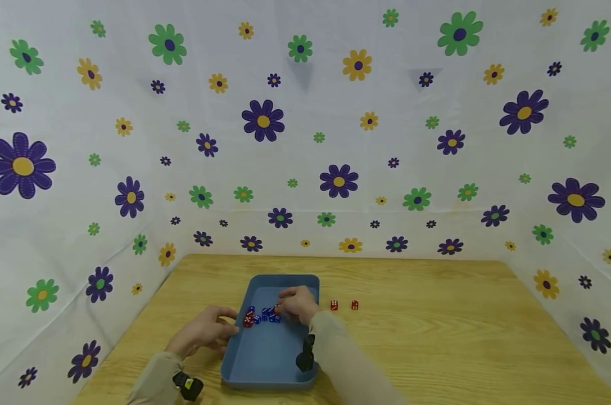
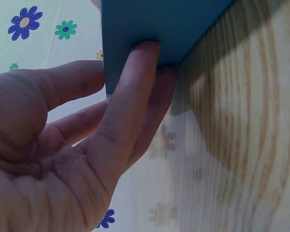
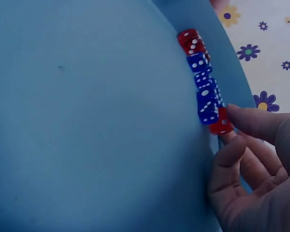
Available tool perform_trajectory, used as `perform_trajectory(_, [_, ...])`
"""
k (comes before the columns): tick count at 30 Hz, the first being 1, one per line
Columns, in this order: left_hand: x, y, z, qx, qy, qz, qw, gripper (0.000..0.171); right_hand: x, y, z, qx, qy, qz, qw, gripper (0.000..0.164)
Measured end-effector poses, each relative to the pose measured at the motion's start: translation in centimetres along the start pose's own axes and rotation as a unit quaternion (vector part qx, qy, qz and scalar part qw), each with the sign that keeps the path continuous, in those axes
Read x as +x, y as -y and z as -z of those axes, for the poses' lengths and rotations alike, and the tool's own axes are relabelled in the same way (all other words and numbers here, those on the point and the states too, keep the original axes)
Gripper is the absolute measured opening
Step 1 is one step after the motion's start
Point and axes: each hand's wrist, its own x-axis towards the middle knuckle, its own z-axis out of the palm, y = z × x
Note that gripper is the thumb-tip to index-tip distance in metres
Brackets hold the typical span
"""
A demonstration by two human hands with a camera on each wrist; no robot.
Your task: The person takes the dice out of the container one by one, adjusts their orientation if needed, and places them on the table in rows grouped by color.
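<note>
A blue tray (image 1: 270, 360) lies on the wooden table. My left hand (image 1: 206, 331) is at its left side, fingertips touching the outer wall (image 2: 130, 24), fingers extended and loosely bent. Over the tray's right part, my right hand (image 1: 299, 305) pinches a red die (image 3: 222, 122) between thumb and fingers. That die is at the end of a line of dice crossing the tray, right against several blue dice (image 3: 207, 101). Another red die (image 3: 191, 42) is at the line's other end, by the tray's left wall.
Two more red dice lie on the table just right of the tray, one nearer (image 1: 334, 305) and one farther (image 1: 354, 305). A white flower-patterned sheet (image 1: 305, 152) encloses the table (image 1: 437, 337) at the back and both sides.
</note>
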Motion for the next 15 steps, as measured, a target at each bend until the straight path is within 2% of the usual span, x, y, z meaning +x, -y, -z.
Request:
perform_trajectory(7, [0.19, 0.1, -0.11, 0.005, -0.006, 0.007, 0.9999, 0.044, 0.3, -0.46, -0.28, -0.018, -0.03, 0.011, 0.999, 0.042])
perform_trajectory(15, [0.27, -0.06, -0.13, 0.004, -0.007, 0.013, 0.9999, 0.042, 0.23, -0.76, -0.26, -0.017, -0.031, 0.016, 0.999, 0.042])
